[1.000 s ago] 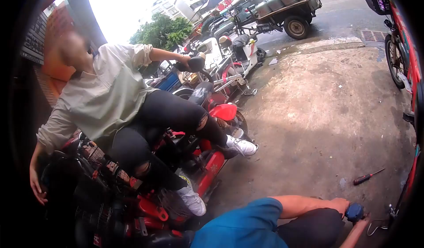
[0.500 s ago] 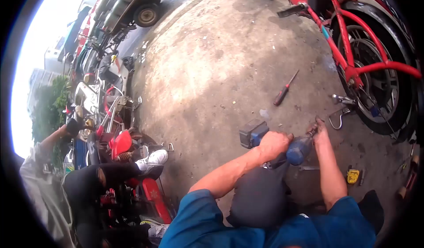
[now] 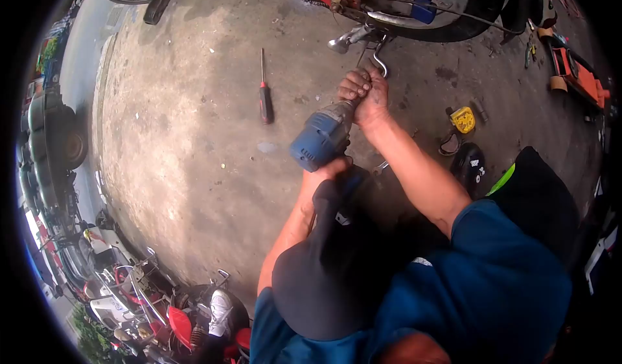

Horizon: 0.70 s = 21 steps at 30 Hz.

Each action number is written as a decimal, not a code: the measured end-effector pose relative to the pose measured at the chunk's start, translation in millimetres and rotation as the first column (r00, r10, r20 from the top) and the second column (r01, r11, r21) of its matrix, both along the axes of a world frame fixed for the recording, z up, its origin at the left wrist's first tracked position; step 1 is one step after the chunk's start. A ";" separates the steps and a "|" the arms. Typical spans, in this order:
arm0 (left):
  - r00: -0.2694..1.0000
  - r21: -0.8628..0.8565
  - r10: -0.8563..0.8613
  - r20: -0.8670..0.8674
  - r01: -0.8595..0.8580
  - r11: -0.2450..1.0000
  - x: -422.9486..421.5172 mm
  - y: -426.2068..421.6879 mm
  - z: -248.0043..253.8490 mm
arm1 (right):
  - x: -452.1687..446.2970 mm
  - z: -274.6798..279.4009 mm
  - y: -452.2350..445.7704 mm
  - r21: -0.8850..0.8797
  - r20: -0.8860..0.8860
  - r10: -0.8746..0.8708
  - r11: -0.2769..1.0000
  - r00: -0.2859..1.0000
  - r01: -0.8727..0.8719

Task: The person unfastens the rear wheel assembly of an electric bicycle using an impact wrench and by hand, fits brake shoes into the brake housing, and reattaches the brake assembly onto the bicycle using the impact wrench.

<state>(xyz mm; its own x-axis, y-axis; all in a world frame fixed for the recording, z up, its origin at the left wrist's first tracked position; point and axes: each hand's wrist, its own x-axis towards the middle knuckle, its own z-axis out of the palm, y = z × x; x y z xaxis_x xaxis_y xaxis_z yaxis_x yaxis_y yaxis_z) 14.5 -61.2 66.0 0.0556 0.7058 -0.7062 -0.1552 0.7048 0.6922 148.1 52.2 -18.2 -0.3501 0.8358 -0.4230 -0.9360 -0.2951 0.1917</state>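
A blue cordless impact wrench (image 3: 319, 138) is held above the ground, its nose slanting up and to the right. My left hand (image 3: 332, 168) is closed around its grip, mostly hidden beneath the tool body. Curled fingers of my right hand (image 3: 366, 92) wrap the nose end of the wrench, so whatever is fitted there is covered. Just beyond my right hand is the bent metal stand (image 3: 382, 62) of a red motorcycle. A screwdriver (image 3: 265, 101) with a black and red handle lies on the concrete left of the wrench.
The red motorcycle's wheel (image 3: 453, 33) spans the top. A yellow object (image 3: 462, 119) and a black shoe (image 3: 468, 163) are right of my right forearm. An orange tool (image 3: 576, 75) lies far right. Parked motorcycles (image 3: 155, 299) and another person's white shoe (image 3: 220, 312) are lower left.
My view has turned and shifted, bringing the red motorcycle to the top. The impact wrench has swung so its battery is no longer visible. Both hands keep their hold on it.
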 end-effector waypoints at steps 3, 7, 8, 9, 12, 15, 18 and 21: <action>0.998 0.049 0.058 0.008 -0.059 0.997 8.1 -1.0 -0.1 | 0.3 0.9 3.9 -0.029 0.107 0.017 0.999 0.994 -0.014; 0.961 -0.043 0.212 0.176 -0.208 0.977 1.1 -2.4 -20.2 | -23.7 24.5 13.2 -0.290 0.479 0.108 0.956 0.871 0.041; 0.938 -0.048 0.255 0.236 -0.251 0.967 -7.0 -5.9 -39.6 | -32.1 23.0 13.7 -0.255 0.521 0.111 0.966 0.846 0.030; 0.906 -0.059 0.303 0.294 -0.300 0.952 -11.8 -7.8 -52.6 | -41.1 21.9 11.5 -0.223 0.562 0.119 0.975 0.818 0.012; 0.819 -0.094 0.420 0.391 -0.419 0.903 -26.8 -9.3 -67.2 | -53.2 18.9 -1.0 -0.188 0.743 0.338 0.934 0.577 -0.305; 0.741 -0.129 0.463 0.486 -0.463 0.877 -52.7 -12.2 -90.1 | -27.9 -8.8 -23.4 -0.072 0.974 0.102 0.986 0.200 -0.152; 0.642 -0.243 0.543 0.541 -0.499 0.832 -59.0 -14.7 -111.6 | 44.1 -5.9 -5.4 0.092 0.996 -0.088 0.974 -0.027 0.205; 0.600 -0.296 0.596 0.534 -0.527 0.797 -48.8 -13.4 -132.9 | 94.6 8.4 33.8 0.168 0.986 -0.169 0.984 -0.013 -0.052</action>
